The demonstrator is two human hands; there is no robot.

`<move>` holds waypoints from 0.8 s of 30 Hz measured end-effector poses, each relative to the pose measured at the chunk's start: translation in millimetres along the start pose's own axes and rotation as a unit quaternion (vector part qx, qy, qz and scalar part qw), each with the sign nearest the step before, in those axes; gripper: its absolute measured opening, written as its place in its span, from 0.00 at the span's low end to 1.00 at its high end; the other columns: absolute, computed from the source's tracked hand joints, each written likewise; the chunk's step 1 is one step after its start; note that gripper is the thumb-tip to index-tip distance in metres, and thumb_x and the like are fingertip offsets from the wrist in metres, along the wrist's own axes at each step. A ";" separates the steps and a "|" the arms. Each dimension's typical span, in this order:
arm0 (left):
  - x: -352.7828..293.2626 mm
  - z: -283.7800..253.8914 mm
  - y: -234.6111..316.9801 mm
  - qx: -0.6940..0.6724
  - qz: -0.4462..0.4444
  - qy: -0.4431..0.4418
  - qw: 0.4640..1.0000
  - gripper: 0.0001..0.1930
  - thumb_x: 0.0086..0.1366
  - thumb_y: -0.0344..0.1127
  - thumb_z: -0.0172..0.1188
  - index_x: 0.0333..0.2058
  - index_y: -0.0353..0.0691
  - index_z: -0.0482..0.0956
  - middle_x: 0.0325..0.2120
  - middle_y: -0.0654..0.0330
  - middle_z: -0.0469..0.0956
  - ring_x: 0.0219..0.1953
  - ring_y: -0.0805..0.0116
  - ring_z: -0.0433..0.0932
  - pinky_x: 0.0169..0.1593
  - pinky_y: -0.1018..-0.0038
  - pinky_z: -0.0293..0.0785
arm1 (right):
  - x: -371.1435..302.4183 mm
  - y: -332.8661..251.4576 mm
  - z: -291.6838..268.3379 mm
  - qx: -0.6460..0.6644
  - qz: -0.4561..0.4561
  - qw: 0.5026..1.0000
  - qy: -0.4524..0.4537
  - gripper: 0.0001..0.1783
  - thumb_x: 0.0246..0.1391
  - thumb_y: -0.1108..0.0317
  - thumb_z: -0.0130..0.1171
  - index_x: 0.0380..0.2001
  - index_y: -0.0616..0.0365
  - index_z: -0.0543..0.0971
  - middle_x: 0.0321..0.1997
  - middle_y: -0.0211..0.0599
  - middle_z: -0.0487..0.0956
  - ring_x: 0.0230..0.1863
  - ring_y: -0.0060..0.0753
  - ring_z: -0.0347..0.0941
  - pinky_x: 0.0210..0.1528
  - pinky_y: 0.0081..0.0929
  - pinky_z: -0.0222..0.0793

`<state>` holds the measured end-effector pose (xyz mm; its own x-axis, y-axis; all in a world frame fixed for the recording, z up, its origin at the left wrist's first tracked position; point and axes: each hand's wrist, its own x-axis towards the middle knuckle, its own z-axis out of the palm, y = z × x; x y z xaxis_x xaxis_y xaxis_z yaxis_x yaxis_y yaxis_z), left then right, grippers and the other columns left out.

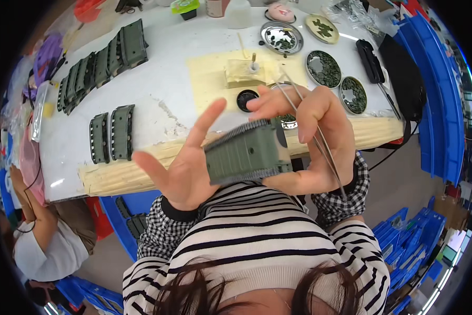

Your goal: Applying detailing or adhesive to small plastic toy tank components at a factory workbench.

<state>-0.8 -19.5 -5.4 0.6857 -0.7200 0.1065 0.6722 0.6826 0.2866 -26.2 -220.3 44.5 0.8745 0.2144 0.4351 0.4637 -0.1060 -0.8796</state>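
Note:
In front of my chest, my right hand grips a dark green, ribbed plastic part with toothed long edges and a small hole. A pair of metal tweezers is tucked through the same hand, its tips pointing up toward the table. My left hand is open at the part's left end, thumb and forefinger spread wide; whether its palm touches the part is hidden. Beyond my right fingers, a small dish is partly covered. A round black cap lies near my right fingertips.
Similar green parts stand in a row at far left, with two nearer ones. Dishes of small dark pieces fill the right side, near a yellowish block. Blue bins stand at right. Another person sits at left.

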 end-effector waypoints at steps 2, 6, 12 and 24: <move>-5.9 -9.2 11.1 0.011 -0.137 0.024 0.990 0.41 0.65 0.52 0.57 0.66 0.35 0.49 0.53 0.47 0.71 0.54 0.57 0.73 0.58 0.59 0.69 | -7.4 -4.7 -8.6 0.088 0.078 0.992 -0.043 0.27 0.38 0.72 0.74 0.31 0.49 0.62 0.45 0.45 0.78 0.54 0.43 0.72 0.66 0.52 0.54; -0.1 -8.5 19.8 0.197 -0.290 -0.049 0.935 0.26 0.65 0.32 0.58 0.58 0.30 0.60 0.42 0.47 0.78 0.43 0.58 0.81 0.46 0.66 0.79 | -10.8 -5.1 -16.8 0.024 0.094 0.986 -0.132 0.26 0.39 0.69 0.75 0.32 0.51 0.64 0.47 0.45 0.77 0.58 0.46 0.70 0.64 0.43 0.59; -2.4 2.4 18.2 0.244 -0.187 0.061 0.950 0.23 0.68 0.31 0.52 0.59 0.34 0.58 0.43 0.42 0.77 0.44 0.53 0.80 0.49 0.63 0.78 | -32.5 -5.9 -78.6 -0.294 0.096 0.942 0.127 0.05 0.60 0.71 0.53 0.37 0.60 0.73 0.48 0.46 0.75 0.54 0.42 0.71 0.61 0.34 0.60; -0.4 10.0 5.1 0.362 -0.041 0.138 0.921 0.20 0.71 0.29 0.48 0.58 0.35 0.58 0.47 0.44 0.74 0.47 0.60 0.78 0.51 0.67 0.76 | 0.2 65.6 -119.9 -0.441 0.187 0.878 0.011 0.12 0.48 0.67 0.65 0.32 0.66 0.79 0.30 0.47 0.78 0.31 0.45 0.76 0.34 0.33 0.71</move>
<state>-0.4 -16.9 5.6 0.7536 -0.6373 -0.1611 0.4308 0.2937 0.8533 21.4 -343.7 10.0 0.9870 -0.0131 0.1604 0.0655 -0.8779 -0.4743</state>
